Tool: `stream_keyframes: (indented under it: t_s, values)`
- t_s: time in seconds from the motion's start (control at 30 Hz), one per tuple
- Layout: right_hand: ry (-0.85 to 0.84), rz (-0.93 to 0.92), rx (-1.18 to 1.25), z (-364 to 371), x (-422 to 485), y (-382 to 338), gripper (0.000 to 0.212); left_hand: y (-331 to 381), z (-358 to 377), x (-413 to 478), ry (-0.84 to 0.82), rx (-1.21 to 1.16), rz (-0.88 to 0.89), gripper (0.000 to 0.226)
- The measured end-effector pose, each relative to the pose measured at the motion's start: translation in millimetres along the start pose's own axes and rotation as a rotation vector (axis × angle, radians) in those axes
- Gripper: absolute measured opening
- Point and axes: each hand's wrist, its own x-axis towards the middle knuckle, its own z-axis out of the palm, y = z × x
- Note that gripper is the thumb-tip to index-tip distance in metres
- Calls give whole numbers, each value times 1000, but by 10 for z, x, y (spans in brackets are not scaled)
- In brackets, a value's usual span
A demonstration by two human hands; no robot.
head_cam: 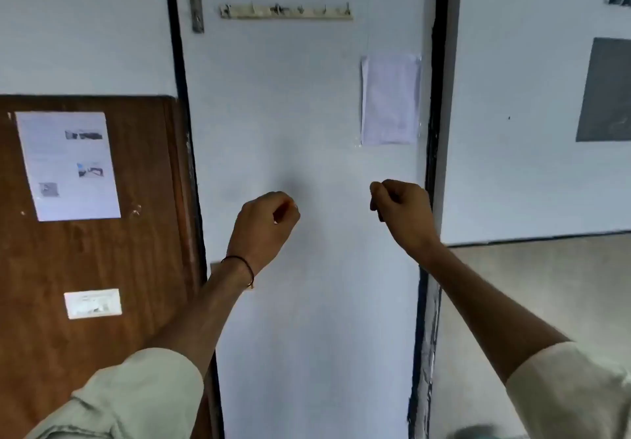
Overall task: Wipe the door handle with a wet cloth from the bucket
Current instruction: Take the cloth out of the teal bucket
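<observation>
both fists curled empty before the pale painted door (307, 114): left hand (263, 220) at seven o'clock, right hand (403, 209) at four; no cloth, likely just starting.

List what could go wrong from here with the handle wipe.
1. Both hands, left and right, are closed fists raised at the door with no cloth visible, so the wipe may begin dry.
2. No handle or bucket clearly shows in view, so the person may have to search for them.
3. The paper taped on the door could get wet from a dripping cloth.
</observation>
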Motion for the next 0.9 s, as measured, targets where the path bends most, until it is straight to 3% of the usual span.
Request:
stream_keyframes:
  t_s: [0.1,0.27,0.5,0.7,0.9]
  values:
    - [-66,116,96,15,-320,240,44,-132,283,-338,-26,-186,-112,30]
    - [-54,341,132,-136,-1112,1039,48,-313,1081,-1145,-249,-308,-268,27]
    - [2,661,-73,-871,-2057,2355,57,-286,2389,-2040,-494,-389,-449,23]
    - [31,845,-203,-1497,-2236,3546,61,-55,3754,-2317,-665,-387,-513,24]
    - [-160,905,-335,-2018,-2044,4369,59,155,4893,-2209,-748,-389,-579,22]
